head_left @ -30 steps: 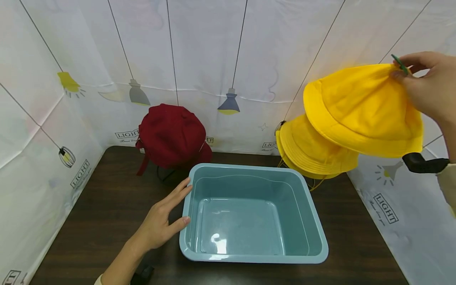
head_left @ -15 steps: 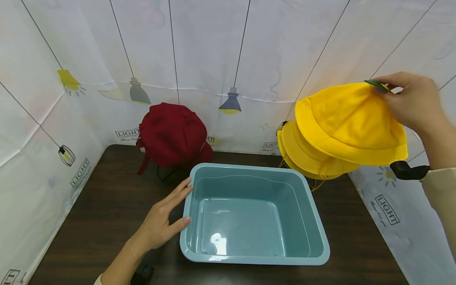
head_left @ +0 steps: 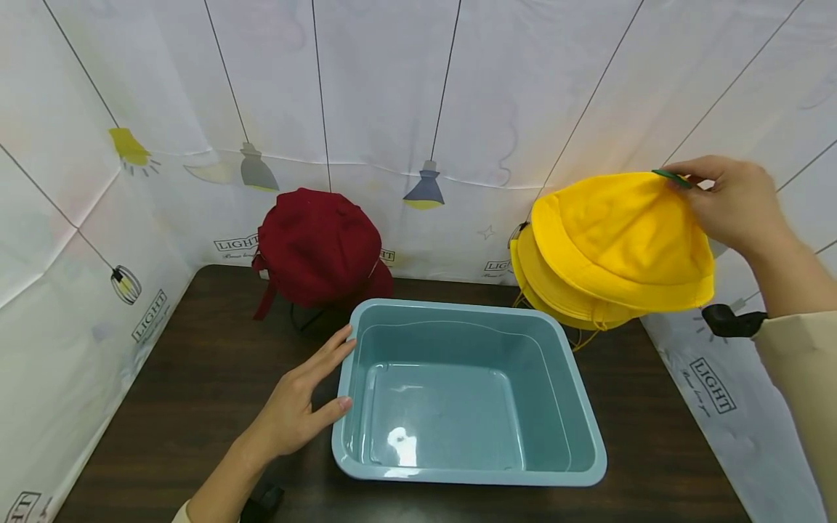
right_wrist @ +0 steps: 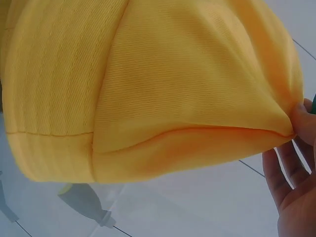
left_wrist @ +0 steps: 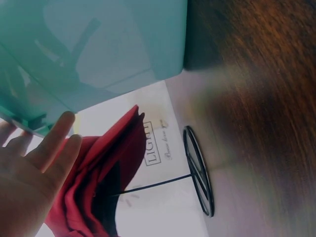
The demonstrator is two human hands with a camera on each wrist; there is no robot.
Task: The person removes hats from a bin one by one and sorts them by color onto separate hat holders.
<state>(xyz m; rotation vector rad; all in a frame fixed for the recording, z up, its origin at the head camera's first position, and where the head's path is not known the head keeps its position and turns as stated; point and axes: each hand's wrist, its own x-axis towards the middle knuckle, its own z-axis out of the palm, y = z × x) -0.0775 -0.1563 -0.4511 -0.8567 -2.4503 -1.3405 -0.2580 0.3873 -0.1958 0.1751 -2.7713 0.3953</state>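
Note:
My right hand (head_left: 735,207) pinches the crown top of a yellow bucket hat (head_left: 617,250), right by its small green tab (head_left: 670,179). The hat tilts, brim toward the left and front, overlapping another yellow hat (head_left: 546,280) behind it at the back right. In the right wrist view, thumb and fingertips gather the cloth of the crown. My left hand (head_left: 294,414) has its fingers extended, fingertips at the left rim of a blue plastic basin (head_left: 471,477). Nothing lies inside the basin.
A dark red cap (head_left: 320,250) sits at the back left behind the basin, over a thin black wire stand (left_wrist: 197,173). Yellow cords (head_left: 585,340) hang under the rear yellow hat. White printed cloth (head_left: 366,87) walls in the dark wooden table (head_left: 196,407).
My right hand has brought the yellow bucket hat down and left, further over the other yellow hat. The left hand and basin have stayed in place.

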